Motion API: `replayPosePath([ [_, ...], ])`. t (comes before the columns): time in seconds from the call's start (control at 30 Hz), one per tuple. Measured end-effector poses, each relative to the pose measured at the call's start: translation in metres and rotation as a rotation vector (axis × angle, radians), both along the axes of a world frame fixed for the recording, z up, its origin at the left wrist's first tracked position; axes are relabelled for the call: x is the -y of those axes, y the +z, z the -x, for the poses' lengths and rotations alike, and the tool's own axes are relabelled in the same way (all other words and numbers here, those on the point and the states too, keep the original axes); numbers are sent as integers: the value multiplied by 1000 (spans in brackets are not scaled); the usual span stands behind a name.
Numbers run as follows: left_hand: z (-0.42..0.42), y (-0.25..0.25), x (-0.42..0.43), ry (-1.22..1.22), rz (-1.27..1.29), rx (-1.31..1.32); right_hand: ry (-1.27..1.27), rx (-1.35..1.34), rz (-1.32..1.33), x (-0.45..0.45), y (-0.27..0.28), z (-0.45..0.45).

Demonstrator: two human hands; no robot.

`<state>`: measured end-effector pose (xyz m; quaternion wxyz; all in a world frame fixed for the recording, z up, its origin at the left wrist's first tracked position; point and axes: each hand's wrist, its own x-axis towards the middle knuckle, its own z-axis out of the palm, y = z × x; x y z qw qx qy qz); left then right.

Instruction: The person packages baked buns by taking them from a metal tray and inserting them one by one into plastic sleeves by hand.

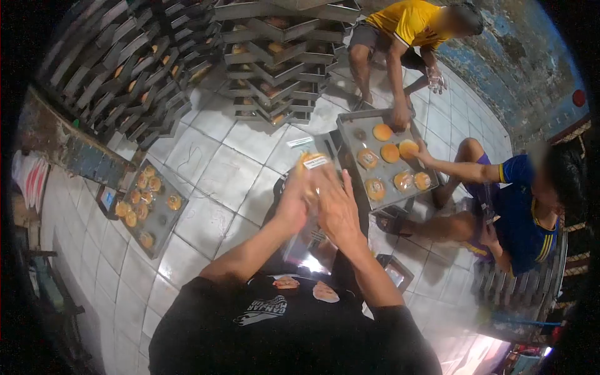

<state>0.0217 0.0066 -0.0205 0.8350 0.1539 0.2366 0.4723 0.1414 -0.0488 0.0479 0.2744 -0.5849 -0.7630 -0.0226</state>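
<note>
A clear plastic packet with a printed label and something orange-brown inside is between my two hands, at the middle of the view. My left hand closes round its left side. On its right side lies my right hand, fingers close together and pressed to the plastic. The lower part of the packet is hidden by my fingers. Shiny clear plastic lies below my hands, over my lap.
A metal tray of round buns, some wrapped, stands ahead right; two people reach into it. Another tray with wrapped buns lies on the tiled floor at left. Tall stacks of trays rise ahead.
</note>
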Motion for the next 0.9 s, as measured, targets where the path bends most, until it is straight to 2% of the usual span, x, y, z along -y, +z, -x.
replayPosePath([
  [0.03, 4, 5, -16, -9, 0, -5, 62, -62, 45, 1, 3, 0],
  [0.07, 7, 13, -33, -62, -23, 103, 121, -122, 92, 3, 3, -1],
  [0.1, 8, 19, -39, -111, -42, 214, 72, -100, 52, -5, -3, 1],
  [0.13, -2, 23, -29, -110, -36, 220, 72, -96, 60, -13, -10, -6],
  [0.2, -30, 32, -4, 95, -5, -216, 2, -9, 204, -26, -19, -19],
  [0.27, -27, 29, -15, 131, -76, -215, 47, -80, 101, -27, 10, -11],
  [0.33, -11, 33, -28, -66, 155, 176, 98, -109, -112, -17, 35, -4],
  [0.37, -8, 30, -40, 1, 40, 171, 97, -105, -99, -11, 32, -2],
  [0.43, -3, 34, -45, -17, 145, 195, 147, -473, 235, -2, 26, 4],
  [0.47, -1, 37, -46, -53, 241, 208, 148, -478, 242, -5, 20, 5],
  [0.5, -6, 22, -48, -101, 131, 193, 194, -531, 328, -7, 10, 5],
  [0.53, -5, 15, -46, -108, 144, 183, 237, -587, 416, -6, 9, 8],
  [0.57, -3, 10, -49, -114, 173, 148, 227, -821, 676, 5, 17, 10],
  [0.6, 0, 6, -58, -115, 193, 113, 233, -826, 673, 8, 21, 11],
  [0.67, 20, 1, -67, -111, 151, 141, 231, -954, 654, 24, 24, 9],
  [0.7, 30, 4, -70, -13, 169, 87, 230, -1009, 641, 30, 25, 5],
  [0.73, 34, 14, -71, 87, 183, 36, 230, -1061, 625, 33, 26, 2],
  [0.77, 36, 31, -54, 43, 187, 13, 233, -1110, 610, 33, 27, -1],
  [0.8, 37, 36, -33, 50, 190, 14, -73, -652, 128, 20, 15, -4],
  [0.87, 38, 40, -10, -321, 181, 48, 1, -437, -128, 14, 15, -6],
  [0.9, 43, 29, -7, -334, 213, -12, -2, -449, -118, 12, 13, -3],
])
